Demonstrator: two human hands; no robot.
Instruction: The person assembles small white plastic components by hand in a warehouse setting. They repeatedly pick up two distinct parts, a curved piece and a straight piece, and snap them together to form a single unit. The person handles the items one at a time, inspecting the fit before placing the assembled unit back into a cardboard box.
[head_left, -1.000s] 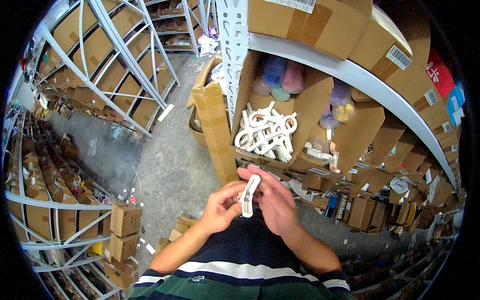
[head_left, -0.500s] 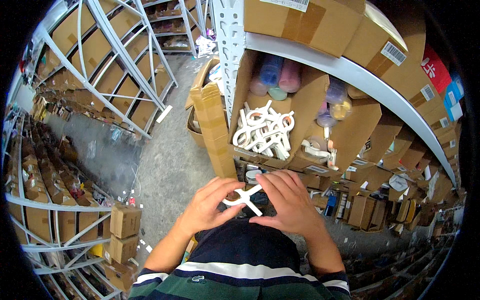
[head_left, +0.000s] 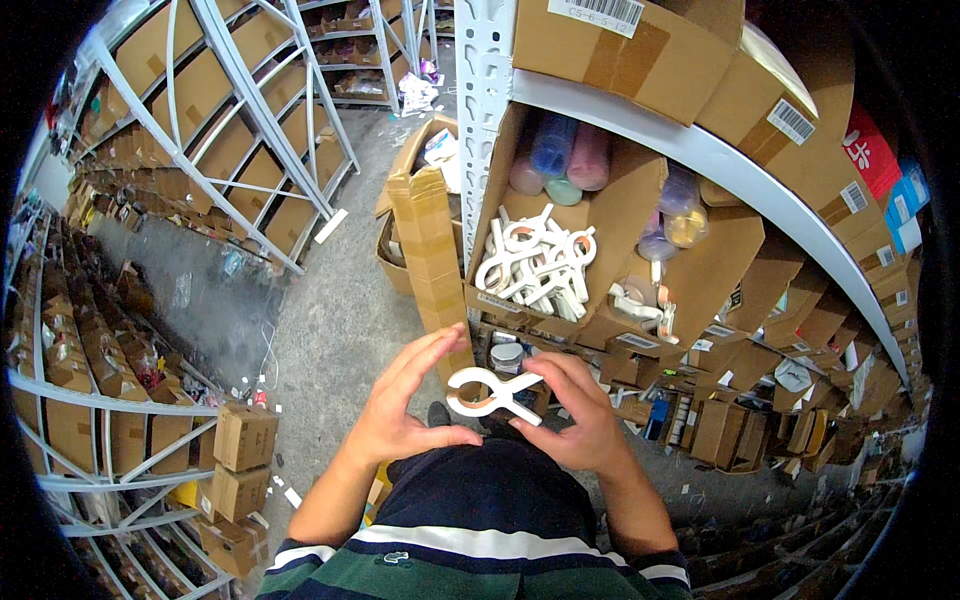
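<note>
the right hand [head_left: 580,425] is pinching a white plastic spring clamp [head_left: 493,393] below the open clamp box [head_left: 535,262]; the left hand [head_left: 405,405] is spread open, barely touching, so the clamp may be slipping floorward.

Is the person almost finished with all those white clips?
One large white plastic spring clip is out of the box and in hand: the right hand pinches it, while the left hand is open beside it. A pile of similar white clips sits in the open cardboard box on the shelf, so plenty looks left.
</note>
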